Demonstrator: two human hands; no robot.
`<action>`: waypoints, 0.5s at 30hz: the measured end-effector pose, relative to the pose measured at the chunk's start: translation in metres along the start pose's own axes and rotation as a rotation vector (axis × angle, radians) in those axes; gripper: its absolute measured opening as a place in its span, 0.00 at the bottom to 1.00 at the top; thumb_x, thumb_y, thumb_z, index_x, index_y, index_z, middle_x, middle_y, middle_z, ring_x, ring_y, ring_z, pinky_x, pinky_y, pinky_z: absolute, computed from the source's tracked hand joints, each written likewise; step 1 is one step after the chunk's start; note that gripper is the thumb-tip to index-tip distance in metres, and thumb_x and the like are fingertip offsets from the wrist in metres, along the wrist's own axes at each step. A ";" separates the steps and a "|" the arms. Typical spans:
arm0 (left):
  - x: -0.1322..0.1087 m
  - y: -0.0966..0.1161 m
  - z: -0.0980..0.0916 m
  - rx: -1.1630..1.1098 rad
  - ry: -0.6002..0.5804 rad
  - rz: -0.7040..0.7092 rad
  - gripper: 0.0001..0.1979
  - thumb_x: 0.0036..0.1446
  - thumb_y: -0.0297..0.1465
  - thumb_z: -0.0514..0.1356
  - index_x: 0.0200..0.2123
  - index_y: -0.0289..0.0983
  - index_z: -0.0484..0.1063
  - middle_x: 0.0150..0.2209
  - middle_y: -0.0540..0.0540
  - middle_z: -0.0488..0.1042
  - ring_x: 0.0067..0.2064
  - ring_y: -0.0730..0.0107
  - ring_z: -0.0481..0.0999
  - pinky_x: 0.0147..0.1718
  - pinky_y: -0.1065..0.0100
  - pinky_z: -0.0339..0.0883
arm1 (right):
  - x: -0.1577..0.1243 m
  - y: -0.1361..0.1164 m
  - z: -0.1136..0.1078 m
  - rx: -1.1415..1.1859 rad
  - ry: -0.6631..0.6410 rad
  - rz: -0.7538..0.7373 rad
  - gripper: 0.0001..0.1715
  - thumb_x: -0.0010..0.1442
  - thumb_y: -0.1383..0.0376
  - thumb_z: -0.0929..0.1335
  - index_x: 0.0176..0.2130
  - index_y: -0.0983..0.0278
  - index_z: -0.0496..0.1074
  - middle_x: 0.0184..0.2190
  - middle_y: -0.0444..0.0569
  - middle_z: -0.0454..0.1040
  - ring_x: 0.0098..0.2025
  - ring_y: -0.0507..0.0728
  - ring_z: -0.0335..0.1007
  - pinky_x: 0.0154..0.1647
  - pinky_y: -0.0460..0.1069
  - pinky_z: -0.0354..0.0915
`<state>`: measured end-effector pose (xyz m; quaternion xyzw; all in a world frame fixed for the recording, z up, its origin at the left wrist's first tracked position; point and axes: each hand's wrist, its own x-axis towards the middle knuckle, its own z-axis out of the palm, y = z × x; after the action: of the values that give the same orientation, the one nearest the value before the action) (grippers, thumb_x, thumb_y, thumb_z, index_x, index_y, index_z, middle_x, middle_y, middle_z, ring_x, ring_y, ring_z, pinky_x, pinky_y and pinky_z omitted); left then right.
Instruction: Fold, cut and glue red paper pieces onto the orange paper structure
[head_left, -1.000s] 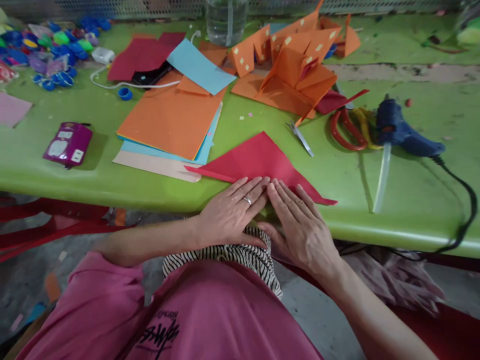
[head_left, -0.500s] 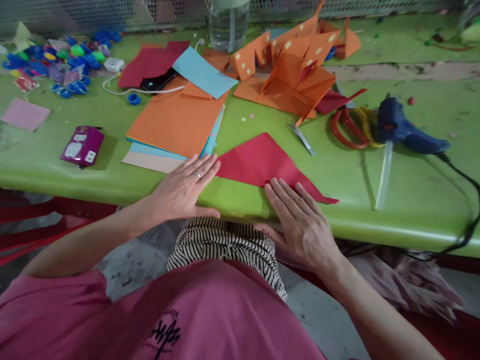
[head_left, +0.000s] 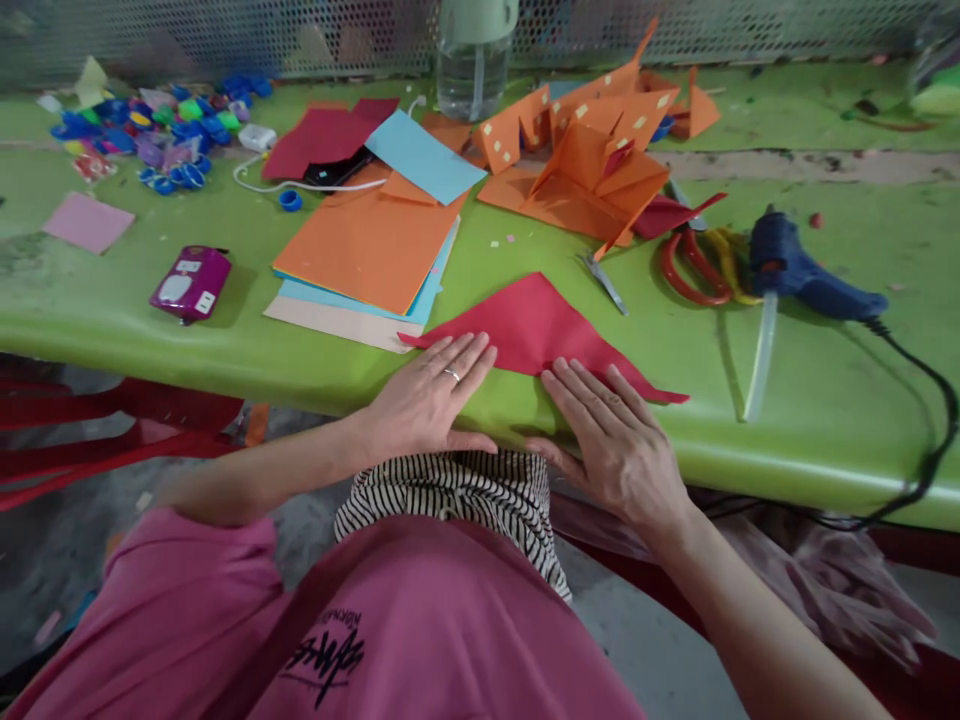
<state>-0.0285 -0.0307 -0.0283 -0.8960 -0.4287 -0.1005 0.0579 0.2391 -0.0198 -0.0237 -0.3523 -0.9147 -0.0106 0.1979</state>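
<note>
A red sheet of paper (head_left: 536,315), folded into a triangle, lies at the front edge of the green table (head_left: 315,375) with its peak pointing away from me. My left hand (head_left: 431,390) lies flat, its fingertips on the lower left part of the fold. Flat on the lower edge right of the middle is my right hand (head_left: 611,430), fingers stretched out. Neither hand grips anything. The left tip of the triangle reaches over a stack of papers with an orange sheet (head_left: 367,245) on top.
Behind the red paper stand orange folded paper pieces (head_left: 600,180) and a water bottle (head_left: 474,70). To the right lie small metal clippers (head_left: 606,283), red-handled scissors (head_left: 694,270) and a blue glue gun (head_left: 806,265). A purple box (head_left: 191,285) sits at the left.
My left hand has slid right along the lower edge of the red paper, uncovering its left tip. My right hand stays at nearly the same place on the paper. The view has shifted slightly.
</note>
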 end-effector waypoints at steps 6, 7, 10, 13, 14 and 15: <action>-0.036 -0.037 -0.010 0.022 0.042 -0.074 0.59 0.56 0.68 0.45 0.72 0.25 0.48 0.68 0.24 0.62 0.71 0.45 0.62 0.70 0.49 0.52 | 0.000 0.000 0.000 -0.008 0.039 -0.024 0.44 0.68 0.53 0.68 0.73 0.66 0.53 0.67 0.60 0.66 0.67 0.67 0.67 0.70 0.65 0.61; -0.040 -0.040 -0.015 0.027 0.036 -0.079 0.58 0.56 0.68 0.46 0.72 0.25 0.49 0.68 0.24 0.63 0.70 0.44 0.62 0.70 0.47 0.52 | 0.001 0.000 0.000 -0.013 0.043 -0.027 0.43 0.68 0.53 0.68 0.73 0.66 0.53 0.67 0.60 0.66 0.67 0.67 0.67 0.70 0.65 0.61; -0.046 -0.048 -0.031 -0.018 0.000 -0.106 0.52 0.60 0.65 0.46 0.70 0.27 0.54 0.67 0.27 0.65 0.70 0.45 0.64 0.69 0.45 0.55 | 0.002 0.000 0.000 -0.020 0.047 -0.030 0.42 0.68 0.53 0.68 0.72 0.66 0.55 0.67 0.59 0.67 0.66 0.67 0.67 0.70 0.65 0.61; -0.047 -0.054 -0.042 -0.090 0.036 -0.215 0.39 0.67 0.57 0.48 0.67 0.32 0.60 0.65 0.32 0.69 0.68 0.50 0.67 0.66 0.45 0.61 | 0.003 0.001 0.000 -0.020 0.053 -0.036 0.41 0.68 0.53 0.68 0.71 0.67 0.57 0.66 0.61 0.68 0.66 0.67 0.68 0.69 0.64 0.62; -0.047 -0.055 -0.043 -0.096 0.073 -0.248 0.34 0.69 0.54 0.49 0.65 0.34 0.63 0.64 0.33 0.71 0.67 0.51 0.69 0.65 0.46 0.63 | 0.003 0.001 0.001 -0.019 0.055 -0.038 0.41 0.68 0.53 0.68 0.71 0.68 0.58 0.66 0.61 0.68 0.66 0.67 0.68 0.69 0.64 0.62; -0.047 -0.055 -0.044 -0.091 0.115 -0.265 0.30 0.69 0.51 0.50 0.62 0.34 0.66 0.63 0.34 0.73 0.66 0.52 0.71 0.63 0.48 0.65 | 0.003 0.001 0.001 -0.018 0.057 -0.040 0.41 0.68 0.53 0.68 0.71 0.68 0.58 0.66 0.61 0.68 0.66 0.67 0.68 0.69 0.64 0.62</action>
<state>-0.1057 -0.0400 0.0043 -0.8261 -0.5340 -0.1779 0.0279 0.2376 -0.0171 -0.0235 -0.3354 -0.9153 -0.0329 0.2206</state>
